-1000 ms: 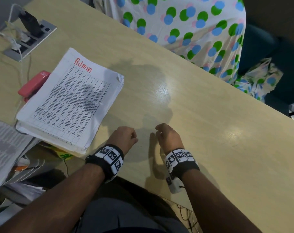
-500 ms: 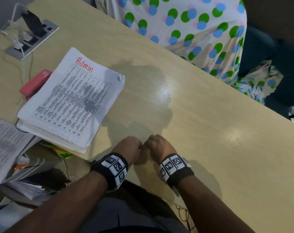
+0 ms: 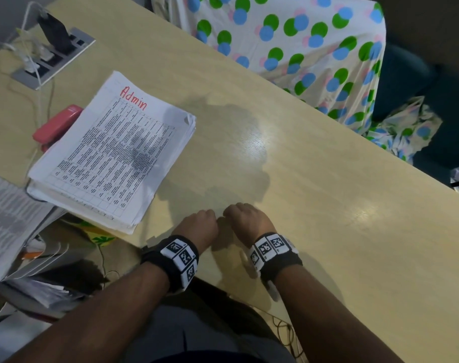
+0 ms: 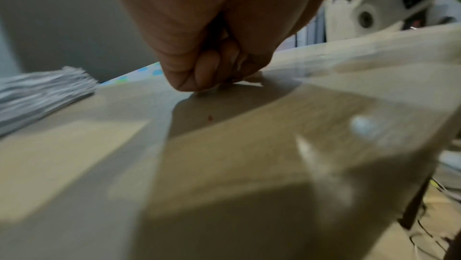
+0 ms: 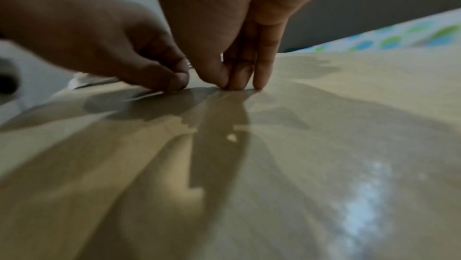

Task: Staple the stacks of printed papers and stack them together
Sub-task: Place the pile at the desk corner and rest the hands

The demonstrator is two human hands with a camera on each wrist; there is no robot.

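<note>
Where fingers point(image 5: 239, 78) touch, bare table point(image 3: 328, 205).

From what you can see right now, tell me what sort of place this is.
Probably an office desk. A stack of printed papers headed "Admin" lies on the wooden desktop, a red stapler beside it, and a socket panel with plugged-in chargers is set into the desk.

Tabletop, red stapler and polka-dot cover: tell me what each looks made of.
The pale beige tabletop looks like glossy wood-grain laminate: faint streaks, bright light reflections. The red stapler, half hidden behind the paper stack, looks like smooth moulded plastic, though painted metal is possible. The white polka-dot cover is thin fabric: it drapes in folds.
</note>
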